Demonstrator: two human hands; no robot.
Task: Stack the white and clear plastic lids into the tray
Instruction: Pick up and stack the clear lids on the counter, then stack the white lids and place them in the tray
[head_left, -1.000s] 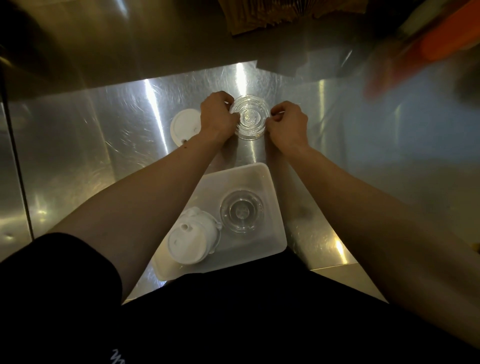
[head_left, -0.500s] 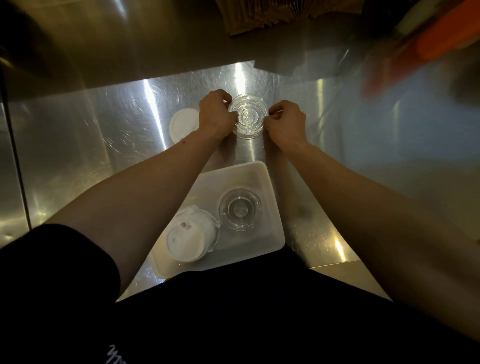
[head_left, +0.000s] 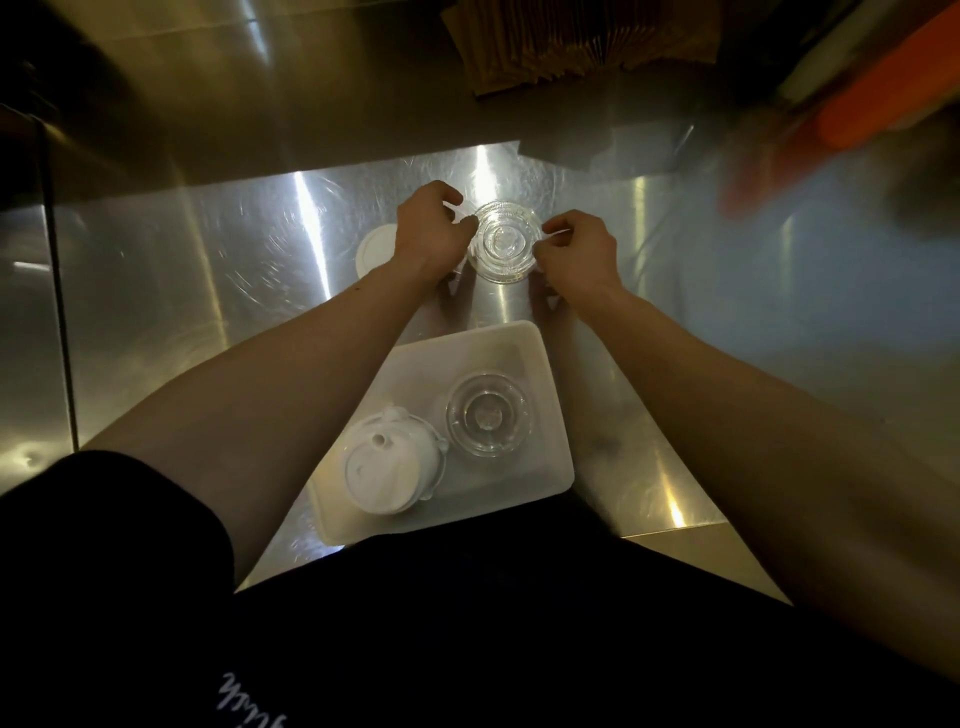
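Little having moved, both hands, left hand (head_left: 428, 234) and right hand (head_left: 579, 252), are still pinching the clear lids (head_left: 503, 242) between them, the tray (head_left: 519, 340) nearer holding two stacks, one white lid (head_left: 375, 253) left.

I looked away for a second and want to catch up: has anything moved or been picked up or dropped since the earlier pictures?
Hardly anything. The left hand and right hand keep their grip on the sides of the clear lids on the steel counter; none taken or let go. The white lid beside them, and the tray with its white stack and clear stack, stayed put.
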